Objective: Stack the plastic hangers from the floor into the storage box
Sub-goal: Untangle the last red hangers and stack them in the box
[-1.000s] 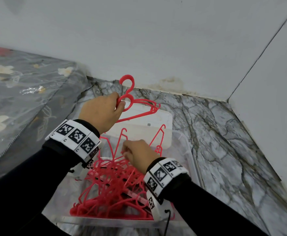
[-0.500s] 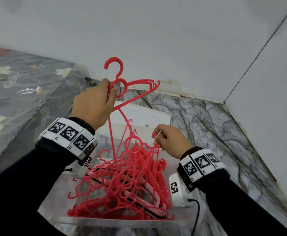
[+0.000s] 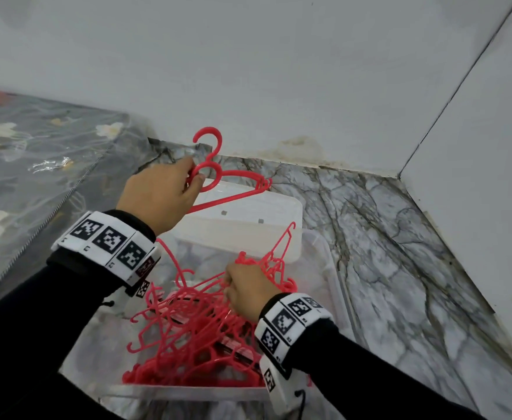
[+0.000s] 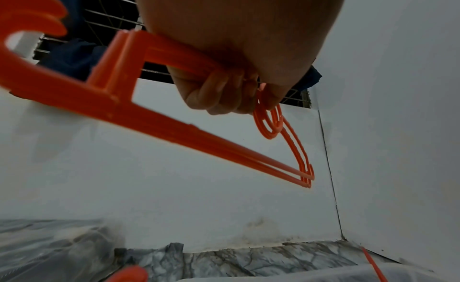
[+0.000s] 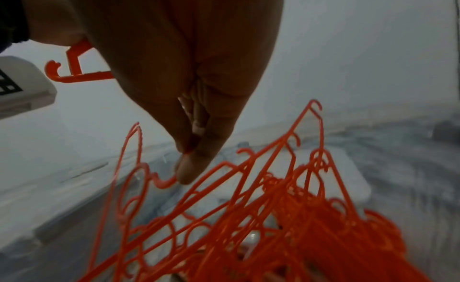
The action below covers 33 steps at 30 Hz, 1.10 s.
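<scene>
Above the storage box [image 3: 324,256], left hand [image 3: 157,198] grips hangers [image 3: 233,189]; right hand [image 3: 248,292] pinches tangled pile [image 3: 194,344].

1. A room corner in a home: plain white walls [image 3: 279,71] meet a grey-veined marble floor [image 3: 400,253].
2. A mattress [image 3: 36,165] in flowered, plastic-wrapped cover lies on the floor at left.
3. Red clothes hangers [image 3: 194,328] fill a clear storage box [image 3: 321,268].
</scene>
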Tool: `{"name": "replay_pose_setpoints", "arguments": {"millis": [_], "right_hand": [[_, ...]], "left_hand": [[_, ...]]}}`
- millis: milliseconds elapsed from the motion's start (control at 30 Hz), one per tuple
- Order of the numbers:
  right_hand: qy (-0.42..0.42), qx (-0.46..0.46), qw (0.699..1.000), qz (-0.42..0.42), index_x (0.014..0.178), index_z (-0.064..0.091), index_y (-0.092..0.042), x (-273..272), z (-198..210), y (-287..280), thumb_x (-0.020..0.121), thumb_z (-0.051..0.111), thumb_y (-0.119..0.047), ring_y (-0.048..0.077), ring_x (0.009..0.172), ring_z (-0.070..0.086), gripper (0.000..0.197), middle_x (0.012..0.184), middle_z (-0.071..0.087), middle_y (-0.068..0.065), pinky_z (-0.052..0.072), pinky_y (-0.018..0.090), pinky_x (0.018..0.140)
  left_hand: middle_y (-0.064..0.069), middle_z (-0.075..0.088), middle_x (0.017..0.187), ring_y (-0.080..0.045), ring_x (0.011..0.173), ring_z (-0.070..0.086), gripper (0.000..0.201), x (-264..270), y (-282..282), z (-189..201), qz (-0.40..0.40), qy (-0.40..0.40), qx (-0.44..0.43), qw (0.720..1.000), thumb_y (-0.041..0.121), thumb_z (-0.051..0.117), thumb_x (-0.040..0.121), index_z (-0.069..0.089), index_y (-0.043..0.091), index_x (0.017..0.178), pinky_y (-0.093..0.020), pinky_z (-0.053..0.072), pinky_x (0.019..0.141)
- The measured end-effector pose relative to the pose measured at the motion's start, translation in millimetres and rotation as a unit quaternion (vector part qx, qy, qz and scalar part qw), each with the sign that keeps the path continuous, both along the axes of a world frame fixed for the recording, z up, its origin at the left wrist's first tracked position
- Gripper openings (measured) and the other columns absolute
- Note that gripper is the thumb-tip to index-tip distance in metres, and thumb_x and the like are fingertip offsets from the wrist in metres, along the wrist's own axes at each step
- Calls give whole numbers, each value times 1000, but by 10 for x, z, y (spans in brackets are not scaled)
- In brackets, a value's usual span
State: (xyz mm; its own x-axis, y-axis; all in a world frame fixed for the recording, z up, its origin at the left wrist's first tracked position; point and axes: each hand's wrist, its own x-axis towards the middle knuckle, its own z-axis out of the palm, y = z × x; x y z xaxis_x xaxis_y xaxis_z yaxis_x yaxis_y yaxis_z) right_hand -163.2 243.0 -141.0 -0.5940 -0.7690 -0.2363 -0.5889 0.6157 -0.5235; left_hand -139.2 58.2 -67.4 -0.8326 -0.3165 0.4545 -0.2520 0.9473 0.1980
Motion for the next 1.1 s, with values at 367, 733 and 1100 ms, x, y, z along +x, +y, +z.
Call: {"name": "replay_pose_setpoints", "arguments": {"millis": [367,733,1100], "right_hand": [[53,-95,994,-24,103,60,-9,-55,563,69,93,43,-5,28,88,62,20,96,66,14,49,31,76],[256,-96,962,22,110,61,-13,-511,816,368,100,42,-18,22,96,51,22,98,58,5,36,30,77],[231,-265,934,-64,104,60,-13,-570,845,348,93,54,-12,9,79,53,13,97,59,-1,44,24,75]], "left_hand": [[7,41,56,-21,49,40,32,18,-81,-4,3,-8,-11,1000,46,34,97,40,18,82,-28,23,46],[1,55,66,-21,63,53,57,7,38,-89,-114,-127,39,985,75,16,80,42,24,78,-34,36,55],[10,42,63,-12,57,40,30,-183,333,-307,-151,-200,-81,965,54,35,95,42,26,85,-29,26,49]]}}
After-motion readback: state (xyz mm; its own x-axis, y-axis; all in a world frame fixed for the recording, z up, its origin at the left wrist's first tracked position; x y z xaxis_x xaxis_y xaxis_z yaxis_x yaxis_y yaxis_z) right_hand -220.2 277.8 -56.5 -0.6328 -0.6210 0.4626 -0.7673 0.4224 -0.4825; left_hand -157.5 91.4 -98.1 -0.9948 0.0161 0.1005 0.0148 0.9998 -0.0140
